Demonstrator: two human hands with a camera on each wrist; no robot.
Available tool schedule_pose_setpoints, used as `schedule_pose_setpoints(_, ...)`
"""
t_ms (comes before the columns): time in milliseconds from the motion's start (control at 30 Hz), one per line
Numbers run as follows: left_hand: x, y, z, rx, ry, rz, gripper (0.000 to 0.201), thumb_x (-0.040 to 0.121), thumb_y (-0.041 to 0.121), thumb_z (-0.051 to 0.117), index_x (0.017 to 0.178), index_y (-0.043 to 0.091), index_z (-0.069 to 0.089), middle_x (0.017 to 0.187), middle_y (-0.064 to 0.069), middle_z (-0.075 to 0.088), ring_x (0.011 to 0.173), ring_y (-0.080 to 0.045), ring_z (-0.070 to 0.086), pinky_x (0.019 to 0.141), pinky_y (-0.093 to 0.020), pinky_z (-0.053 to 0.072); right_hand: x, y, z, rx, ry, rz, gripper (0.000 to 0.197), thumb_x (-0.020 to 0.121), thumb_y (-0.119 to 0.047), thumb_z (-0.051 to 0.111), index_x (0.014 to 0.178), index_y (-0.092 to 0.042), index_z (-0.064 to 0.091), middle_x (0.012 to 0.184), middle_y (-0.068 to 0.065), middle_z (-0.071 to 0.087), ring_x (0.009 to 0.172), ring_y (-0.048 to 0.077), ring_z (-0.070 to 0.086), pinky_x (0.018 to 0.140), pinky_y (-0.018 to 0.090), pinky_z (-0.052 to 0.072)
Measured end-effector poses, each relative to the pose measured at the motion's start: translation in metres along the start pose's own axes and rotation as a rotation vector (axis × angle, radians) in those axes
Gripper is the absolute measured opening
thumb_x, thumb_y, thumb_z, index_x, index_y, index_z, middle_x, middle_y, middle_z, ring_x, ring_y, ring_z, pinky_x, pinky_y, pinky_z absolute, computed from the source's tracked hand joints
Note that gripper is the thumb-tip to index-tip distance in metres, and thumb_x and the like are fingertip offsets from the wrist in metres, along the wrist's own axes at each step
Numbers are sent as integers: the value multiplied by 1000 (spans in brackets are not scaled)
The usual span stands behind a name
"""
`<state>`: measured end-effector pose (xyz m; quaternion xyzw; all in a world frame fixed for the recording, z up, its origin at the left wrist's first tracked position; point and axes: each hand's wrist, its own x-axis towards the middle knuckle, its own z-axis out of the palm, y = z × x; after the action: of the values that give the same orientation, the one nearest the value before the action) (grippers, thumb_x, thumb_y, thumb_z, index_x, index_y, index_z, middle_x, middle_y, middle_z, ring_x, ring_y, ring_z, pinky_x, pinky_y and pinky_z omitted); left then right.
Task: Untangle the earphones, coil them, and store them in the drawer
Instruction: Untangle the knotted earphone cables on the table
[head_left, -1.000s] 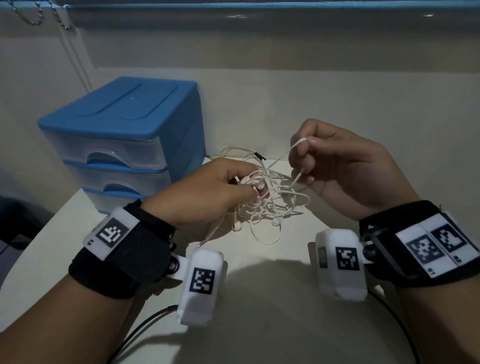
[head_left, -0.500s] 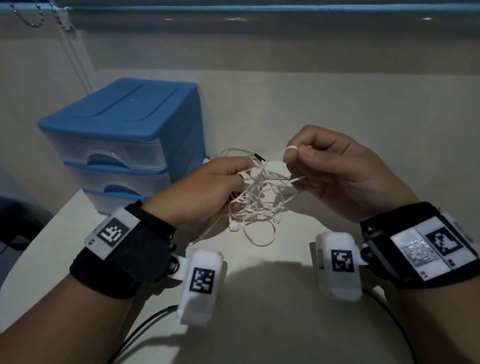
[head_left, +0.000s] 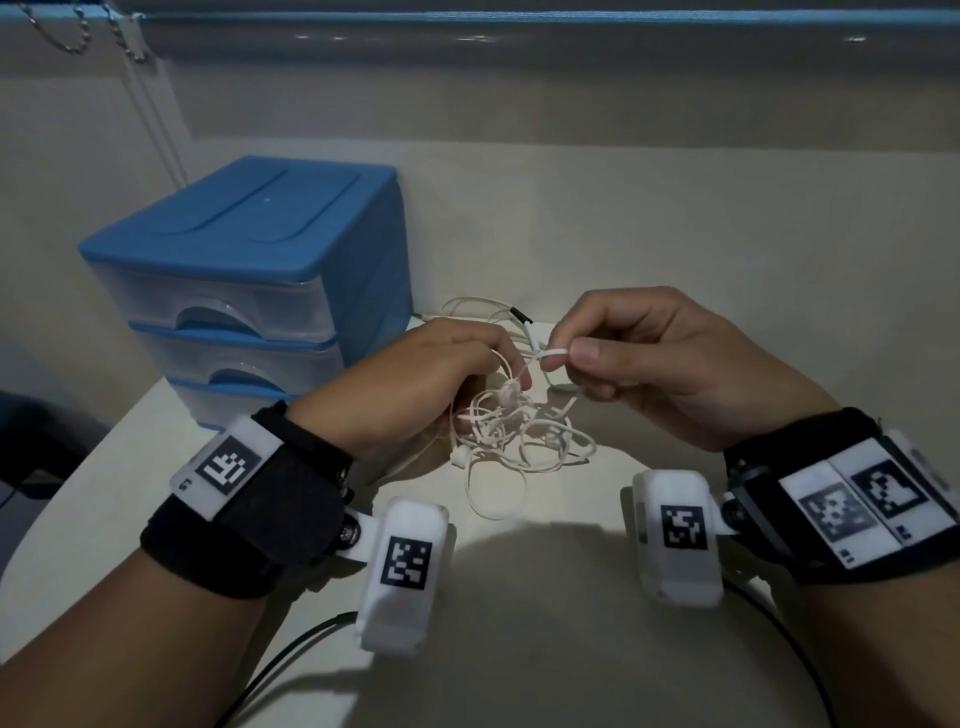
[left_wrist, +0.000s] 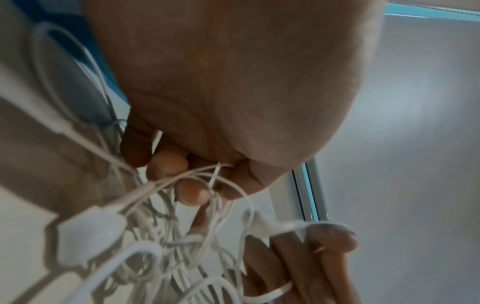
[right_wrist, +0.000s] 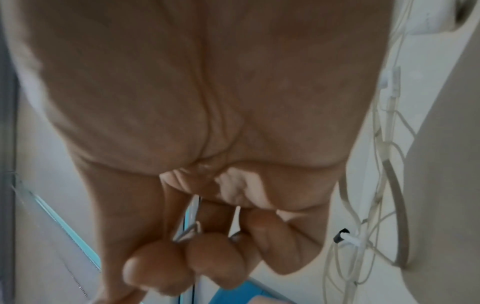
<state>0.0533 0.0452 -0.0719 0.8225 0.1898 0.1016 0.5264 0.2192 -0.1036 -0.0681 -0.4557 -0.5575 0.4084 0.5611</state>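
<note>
Standing at the far left of the pale, smooth table (head_left: 519, 649), a small drawer unit (head_left: 244, 291) of glossy blue plastic shows a flat, ribbed lid and three frosted, see-through drawer fronts, each with a curved scoop for a handle; all three drawers are closed. Just to its right, the left hand (head_left: 415, 384) hovers low over the table with its fingers curled inward, gripping strands of the earphones (head_left: 519, 431). The left wrist view shows thin, rounded white cord running between the bent fingertips (left_wrist: 192, 193), with one smooth oval earbud (left_wrist: 91, 232) hanging close to the lens.

The earphones are a loose knot of thin, rubbery white wire, partly lifted and partly resting on the table between the two hands, with loops spilling toward the person. A short black-tipped plug end (head_left: 521, 315) sticks up behind the tangle, near the drawer unit's lower corner.

Further right, the right hand (head_left: 665, 364) is held a little higher, thumb and forefinger pinching a small bent loop of the same cord, the remaining fingers folded under. From the right wrist, the palm fills the view and the pinched wire itself is hidden.

Both wrists wear black fabric straps (head_left: 244, 519) carrying boxy white plastic housings printed with square black-and-white markers.
</note>
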Motion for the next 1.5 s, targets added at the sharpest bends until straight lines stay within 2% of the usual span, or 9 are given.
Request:
schedule_pose_setpoints(333, -8, 6, -1, 142, -129, 22, 31, 86, 41, 61, 102, 18, 76, 102, -7, 75, 101, -30, 69, 97, -53, 52, 1, -5, -9, 186, 152, -62, 10, 73, -11, 52, 74, -2, 56, 81, 18, 55, 73, 27, 50, 65, 36, 37)
schedule_pose_setpoints(500, -7, 5, -1, 187, -55, 77, 15, 98, 29, 67, 94, 17, 75, 96, -17, 74, 94, -43, 66, 88, -58, 55, 0, -6, -7, 85, 66, -55, 19, 69, 2, 42, 66, 2, 60, 78, 24, 60, 72, 29, 55, 68, 33, 43)
schedule_pose_setpoints(633, -6, 5, -1, 201, -34, 83, 13, 98, 21, 65, 93, 11, 72, 91, -17, 71, 75, -22, 61, 73, -37, 53, 0, -5, -6, -1, 14, 11, 26, 74, 7, 43, 76, 7, 69, 90, 30, 71, 72, 36, 67, 65, 33, 48)
schedule_pose_setpoints(767, -5, 4, -2, 198, -8, 83, 12, 99, 22, 65, 92, 14, 71, 92, -20, 69, 79, -33, 62, 74, -45, 53, 2, -3, -6, -189, 154, 42, 25, 82, 13, 52, 93, 4, 72, 102, 22, 76, 66, 31, 73, 56, 28, 47)
schedule_pose_setpoints(933, -6, 2, -2, 174, 11, 112, 8, 99, 19, 65, 96, 14, 70, 96, -17, 71, 83, -30, 63, 86, -51, 53, 7, 0, -8, -336, 410, 27, 11, 91, 4, 64, 90, -2, 74, 81, 12, 75, 43, 16, 50, 43, 20, 36)
schedule_pose_setpoints(1033, -5, 2, -2, 166, 23, 131, 6, 101, 17, 63, 99, 14, 68, 96, -23, 67, 82, -36, 60, 79, -49, 52, 8, 3, -3, -354, 339, 151, 9, 90, -7, 70, 85, -2, 75, 68, 10, 69, 45, 11, 51, 43, 17, 37)
schedule_pose_setpoints(1233, -6, 1, -1, 91, 41, 150, 10, 105, 21, 57, 100, 16, 63, 85, -23, 61, 74, -22, 49, 71, -39, 41, 5, 3, 2, -320, 151, 290, 15, 91, -9, 71, 88, 5, 75, 52, 3, 56, 41, 10, 43, 42, 17, 32)
schedule_pose_setpoints(1400, -6, 3, -1, 79, 37, 154, 7, 105, 21, 58, 103, 17, 63, 96, -29, 67, 77, -40, 59, 71, -50, 47, 7, 4, 6, -144, 124, 297, 29, 101, -22, 57, 86, -1, 70, 54, 5, 54, 39, 16, 36, 46, 30, 23)
schedule_pose_setpoints(1500, -6, 5, 0, 66, 33, 155, 6, 103, 19, 59, 104, 14, 62, 92, -30, 65, 72, -28, 56, 69, -41, 45, 8, 4, 6, -118, 142, 297, 24, 101, -14, 55, 82, -4, 65, 51, 4, 53, 35, 14, 36, 42, 26, 24)
